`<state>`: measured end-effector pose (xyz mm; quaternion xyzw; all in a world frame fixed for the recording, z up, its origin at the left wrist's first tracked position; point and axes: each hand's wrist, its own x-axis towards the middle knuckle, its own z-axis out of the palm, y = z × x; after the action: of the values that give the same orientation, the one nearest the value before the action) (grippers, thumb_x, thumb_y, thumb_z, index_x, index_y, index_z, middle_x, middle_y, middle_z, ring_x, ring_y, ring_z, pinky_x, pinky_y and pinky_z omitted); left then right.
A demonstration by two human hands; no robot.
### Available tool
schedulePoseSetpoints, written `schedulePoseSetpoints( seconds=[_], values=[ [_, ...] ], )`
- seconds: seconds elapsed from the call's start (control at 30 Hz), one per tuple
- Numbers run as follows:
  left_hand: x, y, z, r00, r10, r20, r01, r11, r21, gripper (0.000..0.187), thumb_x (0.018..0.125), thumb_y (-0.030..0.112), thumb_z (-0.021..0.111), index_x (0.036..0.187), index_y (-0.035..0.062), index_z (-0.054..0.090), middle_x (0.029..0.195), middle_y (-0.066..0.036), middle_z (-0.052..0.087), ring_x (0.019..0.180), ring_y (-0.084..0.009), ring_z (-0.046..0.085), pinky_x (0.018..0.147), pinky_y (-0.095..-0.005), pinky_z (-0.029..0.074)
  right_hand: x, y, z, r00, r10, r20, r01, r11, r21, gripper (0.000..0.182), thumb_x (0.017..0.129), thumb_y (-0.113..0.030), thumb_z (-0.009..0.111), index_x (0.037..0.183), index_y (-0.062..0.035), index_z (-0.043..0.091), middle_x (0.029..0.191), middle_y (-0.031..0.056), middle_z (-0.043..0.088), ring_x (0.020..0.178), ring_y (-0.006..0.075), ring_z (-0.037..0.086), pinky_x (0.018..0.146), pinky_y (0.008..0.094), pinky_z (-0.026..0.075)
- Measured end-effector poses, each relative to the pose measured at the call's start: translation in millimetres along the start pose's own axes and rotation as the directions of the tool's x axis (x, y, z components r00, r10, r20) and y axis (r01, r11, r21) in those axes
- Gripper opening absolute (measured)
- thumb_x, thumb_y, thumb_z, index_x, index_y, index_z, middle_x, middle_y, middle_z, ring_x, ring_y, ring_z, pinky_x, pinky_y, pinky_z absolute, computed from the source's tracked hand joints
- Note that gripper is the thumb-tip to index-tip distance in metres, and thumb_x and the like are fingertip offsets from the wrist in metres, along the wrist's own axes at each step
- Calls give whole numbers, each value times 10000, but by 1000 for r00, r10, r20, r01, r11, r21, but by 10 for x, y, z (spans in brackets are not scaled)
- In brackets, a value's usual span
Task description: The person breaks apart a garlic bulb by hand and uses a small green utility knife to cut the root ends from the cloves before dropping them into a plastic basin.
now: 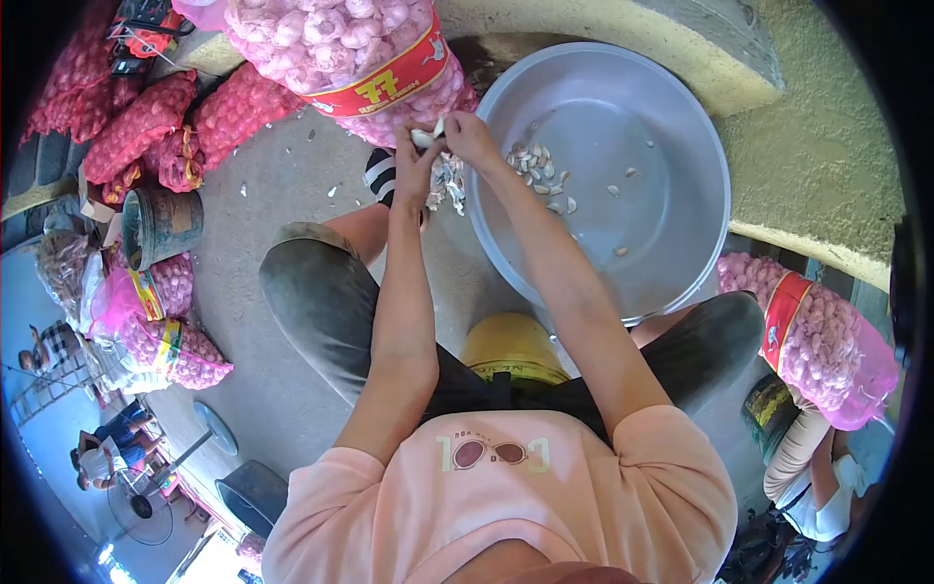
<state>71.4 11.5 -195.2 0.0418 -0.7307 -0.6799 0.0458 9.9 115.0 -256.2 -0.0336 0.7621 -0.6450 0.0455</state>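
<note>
Between my two hands, left of the basin's rim, is white garlic (422, 139). My left hand (413, 161) has its fingers closed round it. The fingers of my right hand (467, 138) are pinched together at the garlic's right side. Loose cloves (535, 165) lie in the left part of the large grey basin (715, 165), with several more scattered over its bottom. Peeled skins (448, 183) are on the floor below my hands. A full net sack of garlic (341, 39) with a red label stands just beyond my hands.
More red net sacks (233, 112) and a dark bucket (163, 226) are at the left. A yellow bucket (514, 346) stands between my legs. At the right is another garlic sack (817, 341), with a person (822, 477) near it. Other people (102, 457) and a fan are far left.
</note>
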Motion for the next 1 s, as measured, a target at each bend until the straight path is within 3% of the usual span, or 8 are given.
schedulePoseSetpoints(
  seconds=[0.03,0.1,0.23,0.43,0.57,0.73,0.93,1.0],
  values=[
    [5,18,7,991,-94,-93,75,979,-190,376,770,23,623,1075,75,409,929,-27,472,782,-111,474,733,-255,415,66,189,44,996,80,-25,-78,994,77,232,925,-184,478,882,13,591,701,72,588,613,152,578,546,288,472],
    [25,-66,-50,969,-181,-167,96,903,-419,321,799,69,620,1057,92,429,861,-20,498,700,-104,494,644,-252,428,-25,-56,-124,981,170,91,-185,965,186,244,937,-200,475,900,8,598,712,45,577,630,120,578,551,258,478],
    [10,-72,-91,956,-291,-34,253,879,-403,268,807,112,640,1025,97,484,767,7,504,666,-101,494,624,-251,433,-190,-238,-181,924,269,270,-352,876,330,226,930,-209,523,959,-4,613,749,37,592,664,87,599,585,223,505],
    [-14,-23,-19,921,-384,-70,334,868,-368,222,816,185,666,984,97,550,763,-9,589,632,-85,537,572,-206,416,-278,-407,-150,959,241,150,-284,832,476,179,900,-161,571,921,8,626,779,57,641,628,83,598,557,222,513],
    [-12,-83,-10,932,-359,-56,323,890,-323,190,822,178,666,947,84,558,745,-28,618,622,-89,557,543,-193,409,-212,-368,-153,970,206,133,-241,894,377,172,887,-138,578,902,27,622,765,65,646,607,96,603,542,234,522],
    [3,-75,-6,964,-262,-44,250,950,-190,152,821,150,666,896,69,562,706,-23,611,619,-90,557,531,-192,403,-183,-250,-100,996,13,-91,-10,999,42,108,750,-103,599,755,-4,644,626,146,614,599,206,634,572,340,492],
    [2,17,-40,924,-367,-104,282,841,-462,186,820,145,675,933,65,550,779,-19,601,631,-96,546,539,-226,434,-136,71,74,973,226,-51,-202,934,294,109,736,-120,598,759,-23,642,685,155,629,629,258,626,605,362,480],
    [3,56,-68,928,-361,-92,263,809,-526,203,825,160,673,955,68,547,808,-12,589,635,-101,541,562,-234,453,-248,-107,-7,983,160,-85,-144,976,165,106,730,-115,598,765,-26,643,704,161,632,654,269,631,625,371,483]
  ],
)
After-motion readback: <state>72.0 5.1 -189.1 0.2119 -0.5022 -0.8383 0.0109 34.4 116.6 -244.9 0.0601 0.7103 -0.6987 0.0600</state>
